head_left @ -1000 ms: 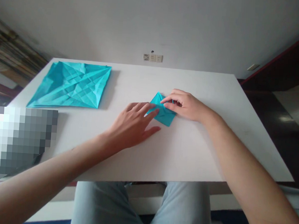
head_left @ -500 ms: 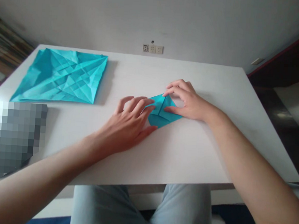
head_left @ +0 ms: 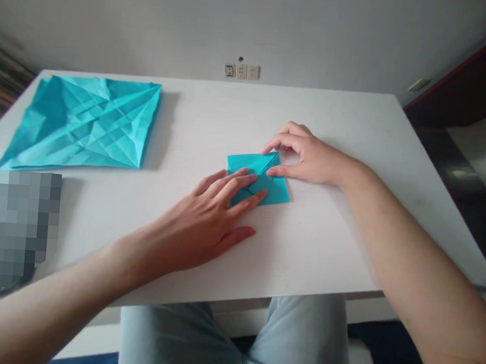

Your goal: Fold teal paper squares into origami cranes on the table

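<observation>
Folded blue paper (head_left: 271, 185) lies on the tabletop in front of us, right of our midline, between both hands. Roughly four-sided, a bit skewed to us. Seam runs diagonally from near the far right corner in under the left fingers; lower left part is covered, so we can't check the folds there.

Step in hand, our read: steadying the packet and squaring it up. To do it well: hold it with flat, light pressure, no dragging, so the flaps along the seam don't creep. Line up edges at the corner before pressing any crease; run a crease from the middle outward. Main risk is the layers opening or skewing under one-sided pressure.

Left hand (head_left: 211, 210): open, palm down, fingers spread and laid over the near left part of the paper, thumb out over the tabletop (head_left: 317, 242). Presses, grips nothing that we can see.

Right hand (head_left: 307, 159): half-curled, gap between thumb and index. Thumb tip on the paper by the right edge, index at the far edge. No pinch visible.

Further out: creased blue sheet (head_left: 89, 121) far left, well apart; pixelated object (head_left: 19, 227) nearer us, can't identify. Wall sockets (head_left: 241, 71) beyond the far edge.
</observation>
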`<state>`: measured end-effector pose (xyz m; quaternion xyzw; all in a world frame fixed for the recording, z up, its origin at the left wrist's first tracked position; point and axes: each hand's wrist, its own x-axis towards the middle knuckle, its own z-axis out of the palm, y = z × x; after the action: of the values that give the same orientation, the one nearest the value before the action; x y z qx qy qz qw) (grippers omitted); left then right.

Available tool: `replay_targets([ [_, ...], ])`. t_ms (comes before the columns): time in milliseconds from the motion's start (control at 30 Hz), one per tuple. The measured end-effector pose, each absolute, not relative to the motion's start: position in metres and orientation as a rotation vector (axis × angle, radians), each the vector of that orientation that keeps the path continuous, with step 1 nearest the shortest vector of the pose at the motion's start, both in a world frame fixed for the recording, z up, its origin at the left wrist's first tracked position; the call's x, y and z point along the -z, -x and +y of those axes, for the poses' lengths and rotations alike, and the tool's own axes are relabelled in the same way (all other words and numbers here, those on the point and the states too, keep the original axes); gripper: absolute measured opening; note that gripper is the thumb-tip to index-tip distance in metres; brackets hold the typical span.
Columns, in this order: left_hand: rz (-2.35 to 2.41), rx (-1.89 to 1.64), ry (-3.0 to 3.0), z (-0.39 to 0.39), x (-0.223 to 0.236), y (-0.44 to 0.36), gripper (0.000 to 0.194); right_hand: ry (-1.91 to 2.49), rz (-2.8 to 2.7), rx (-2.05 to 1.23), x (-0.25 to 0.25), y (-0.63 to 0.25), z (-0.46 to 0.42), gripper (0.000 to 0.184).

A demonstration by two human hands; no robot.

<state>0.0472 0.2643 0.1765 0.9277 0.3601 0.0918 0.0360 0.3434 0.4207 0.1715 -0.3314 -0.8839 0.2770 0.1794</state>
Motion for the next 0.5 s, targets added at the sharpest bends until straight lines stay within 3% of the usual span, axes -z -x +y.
replay_targets([
  [233, 1.064, -0.299, -2.851, 0.264, -0.174, -0.048, 0.063, 0.983, -2.511, -0.744, -0.170, -0.341, 0.418, 0.044],
  [500, 1.038, -0.301, -2.825, 0.262, -0.175, -0.050, 0.073, 1.061, -2.434, -0.617, -0.161, -0.343, 0.427, 0.032],
])
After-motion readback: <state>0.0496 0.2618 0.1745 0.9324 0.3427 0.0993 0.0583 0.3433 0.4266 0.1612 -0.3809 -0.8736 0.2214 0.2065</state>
